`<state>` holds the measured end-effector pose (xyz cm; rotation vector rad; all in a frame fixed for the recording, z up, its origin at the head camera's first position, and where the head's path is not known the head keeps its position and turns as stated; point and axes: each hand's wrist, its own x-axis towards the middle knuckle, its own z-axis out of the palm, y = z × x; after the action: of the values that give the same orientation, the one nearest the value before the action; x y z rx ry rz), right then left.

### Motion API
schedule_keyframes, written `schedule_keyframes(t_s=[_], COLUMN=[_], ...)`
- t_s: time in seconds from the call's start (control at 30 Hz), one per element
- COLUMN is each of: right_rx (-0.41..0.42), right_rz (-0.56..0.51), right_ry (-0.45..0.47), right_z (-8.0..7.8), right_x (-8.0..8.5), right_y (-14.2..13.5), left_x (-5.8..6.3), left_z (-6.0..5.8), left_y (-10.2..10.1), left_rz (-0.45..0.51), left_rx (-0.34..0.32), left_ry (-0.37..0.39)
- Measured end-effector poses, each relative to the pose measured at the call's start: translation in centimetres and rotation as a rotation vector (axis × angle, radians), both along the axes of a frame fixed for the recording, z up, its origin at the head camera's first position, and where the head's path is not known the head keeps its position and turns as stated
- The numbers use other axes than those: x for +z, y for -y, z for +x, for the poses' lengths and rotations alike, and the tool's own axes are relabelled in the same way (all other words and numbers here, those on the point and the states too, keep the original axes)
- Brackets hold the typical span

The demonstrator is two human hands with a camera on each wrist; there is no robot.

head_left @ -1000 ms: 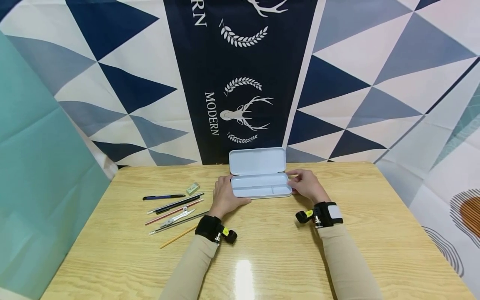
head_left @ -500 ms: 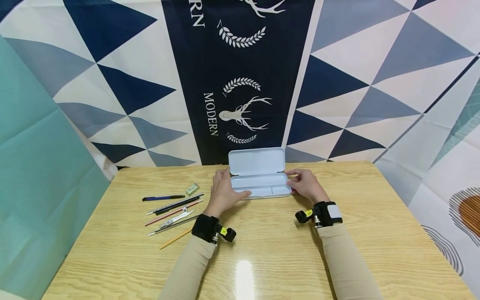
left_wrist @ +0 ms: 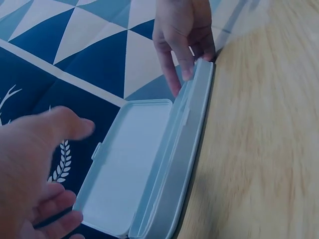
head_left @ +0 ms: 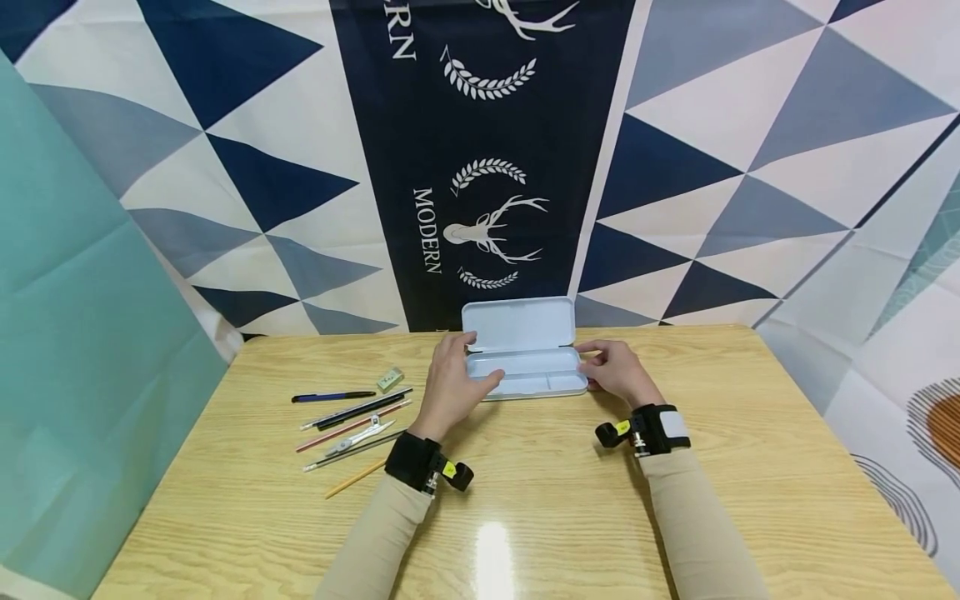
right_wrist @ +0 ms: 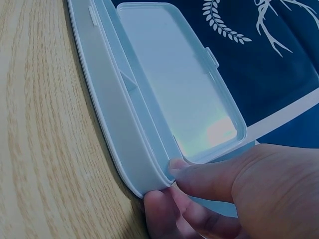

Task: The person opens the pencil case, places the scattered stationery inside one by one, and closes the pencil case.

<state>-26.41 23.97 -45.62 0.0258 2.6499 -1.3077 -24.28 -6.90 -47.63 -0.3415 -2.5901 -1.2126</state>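
Observation:
A pale blue pencil case (head_left: 527,364) stands on the table with its lid (head_left: 517,325) raised against the backdrop; a long compartment and smaller divided ones show inside, with nothing in them. At its right end my right hand (head_left: 619,372) pinches the rim; in the right wrist view the thumb (right_wrist: 204,178) lies inside the wall and the fingers curl outside. Over the left end is my left hand (head_left: 452,385), thumb and fingers spread. In the left wrist view that hand (left_wrist: 37,159) is apart from the case (left_wrist: 187,144) and holds nothing.
Left of the case lie a blue-black pen (head_left: 333,397), an eraser (head_left: 390,380), a black pen or pencil (head_left: 362,412), a red pencil (head_left: 352,426), a compass (head_left: 362,436), a dark pencil (head_left: 352,451) and a yellow pencil (head_left: 354,480). Patterned cloth (head_left: 675,167) rises behind the table.
My left hand has loosened from the case's left end and lifted off it, its thumb moving up from the front edge. My right hand keeps its pinch; the case has stayed in place.

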Motion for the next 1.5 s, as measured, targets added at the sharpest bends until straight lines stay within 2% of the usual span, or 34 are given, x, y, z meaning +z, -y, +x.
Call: schedule_keyframes(t_s=[0.07, 0.13, 0.2, 0.23, 0.27, 0.37, 0.4, 0.5, 0.7, 0.73, 0.83, 0.87, 0.93, 0.97, 1.3, 1.5], right_rx=[-0.002, -0.003, -0.003, -0.004, -0.004, -0.002, -0.002, -0.002, -0.005, -0.006, -0.006, -0.007, -0.009, -0.009, -0.012, -0.011], right_rz=[0.001, -0.002, -0.003, -0.003, -0.003, -0.003, -0.003, -0.005, -0.017, -0.019, -0.023, -0.026, -0.034, -0.035, -0.038, -0.035], right_ry=[0.000, 0.001, 0.003, 0.003, 0.003, 0.004, 0.003, 0.001, 0.000, -0.001, -0.002, 0.001, 0.006, 0.008, 0.010, 0.014], right_z=[0.0, 0.0, 0.0, 0.0, 0.0, 0.0, 0.0, 0.1, 0.0, 0.0, 0.0, 0.0, -0.1, -0.1, -0.1, 0.1], right_x=[0.0, 0.0, 0.0, 0.0, 0.0, 0.0, 0.0, 0.0, 0.0, 0.0, -0.1, -0.1, -0.2, -0.2, -0.2, -0.1], right_y=[0.0, 0.0, 0.0, 0.0, 0.0, 0.0, 0.0, -0.1, -0.1, -0.2, -0.2, -0.2, -0.2, -0.2, -0.1, -0.2], left_x=[0.6, 2.3, 2.6, 2.7, 1.8, 1.5, 0.7, 0.5, 0.4, 0.1, 0.7, 1.6, 2.0, 3.1, 3.3, 3.0], left_z=[0.4, 1.6, 1.9, 2.1, 1.7, 2.0, 1.6, 1.7, 1.7, 1.4, 1.5, 2.0, 2.1, 2.7, 2.4, 2.3], left_y=[0.0, 0.0, 0.3, 0.5, 0.9, 1.7, 2.2, 3.0, 4.9, 5.4, 5.8, 5.7, 5.9, 5.6, 7.3, 8.6], left_rz=[0.017, 0.016, 0.001, -0.005, -0.003, -0.005, -0.009, -0.016, -0.042, -0.027, -0.027, -0.021, -0.014, -0.025, -0.008, -0.032], left_rx=[-0.015, -0.025, -0.031, -0.034, -0.045, -0.050, -0.051, -0.035, -0.003, -0.016, 0.006, 0.013, 0.030, 0.052, 0.134, 0.160], left_ry=[0.005, 0.050, 0.045, 0.044, 0.012, -0.021, -0.043, -0.029, -0.052, -0.062, -0.030, -0.001, 0.018, 0.047, 0.083, 0.142])
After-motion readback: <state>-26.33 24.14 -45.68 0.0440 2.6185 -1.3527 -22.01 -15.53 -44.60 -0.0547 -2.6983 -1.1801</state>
